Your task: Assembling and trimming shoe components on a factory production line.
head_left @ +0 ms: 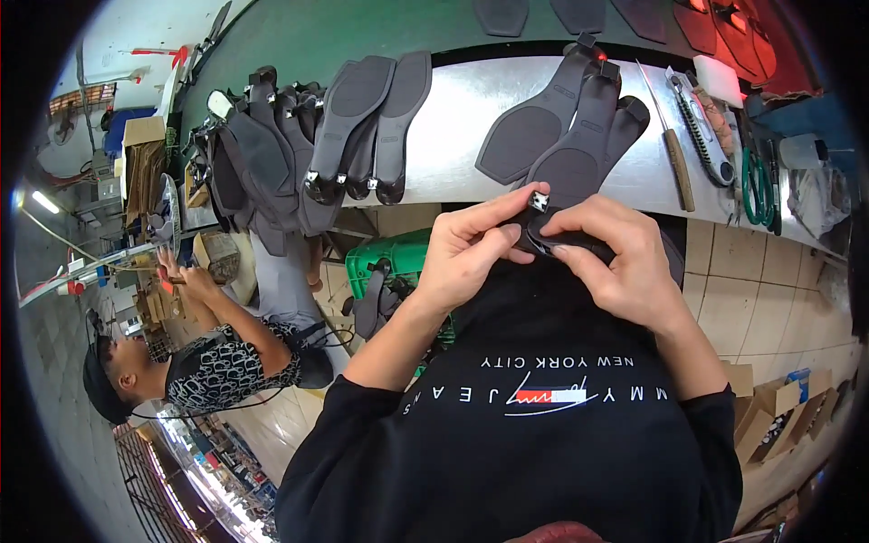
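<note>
Just off the near edge of the metal counter [457,136], both hands are at work on one small dark piece [535,238], held in front of a black shirt [543,462]. The left hand [472,249] pinches it between thumb and index finger, next to a shiny pale tip [539,202] on its upper side. The right hand [614,258] has its thumb and index finger closed on the other side; the fingers hide much of the piece, so its full outline cannot be told.

Right beyond the hands, dark gray soles [579,145] with heels overlap on the counter, heel ends pointing away. To their right lie a wooden-handled pointed tool [677,167], a utility knife [701,131], green-handled scissors [757,185] and a white block [718,80]. Over on the left, more soles [367,109] lie in a crowded group — some with heels toward the person. Below them stands a green crate [362,267] and, farther left, a co-worker [226,362] in a dark cap and patterned shirt.
</note>
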The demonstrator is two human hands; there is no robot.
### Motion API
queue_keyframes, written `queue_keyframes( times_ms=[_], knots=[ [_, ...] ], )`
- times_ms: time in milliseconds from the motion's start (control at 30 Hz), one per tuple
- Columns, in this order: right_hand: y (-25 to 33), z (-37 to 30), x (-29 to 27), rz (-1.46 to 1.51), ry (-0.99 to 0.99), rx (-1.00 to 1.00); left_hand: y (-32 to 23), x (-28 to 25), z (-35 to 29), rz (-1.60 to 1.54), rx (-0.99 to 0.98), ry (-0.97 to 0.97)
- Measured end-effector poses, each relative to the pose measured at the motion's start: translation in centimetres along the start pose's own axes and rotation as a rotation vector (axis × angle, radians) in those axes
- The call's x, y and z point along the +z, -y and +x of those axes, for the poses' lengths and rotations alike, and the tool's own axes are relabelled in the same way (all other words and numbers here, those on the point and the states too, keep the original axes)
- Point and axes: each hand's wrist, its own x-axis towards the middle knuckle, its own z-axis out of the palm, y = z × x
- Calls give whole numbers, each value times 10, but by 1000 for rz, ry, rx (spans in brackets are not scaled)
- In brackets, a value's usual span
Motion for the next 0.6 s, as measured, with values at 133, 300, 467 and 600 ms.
queue_keyframes(
  times_ms=[133,300,467,600],
  knots=[
    [-1,2,0,-6,33,21,-3,2,0,26,-67,-39],
    [-8,4,-2,-228,147,-123,4,5,3,34,-90,-114],
    [-11,0,2,-260,103,-131,8,1,11,51,-153,-122],
    [-16,-5,8,-193,30,-76,9,3,13,102,-114,-129]
  ],
)
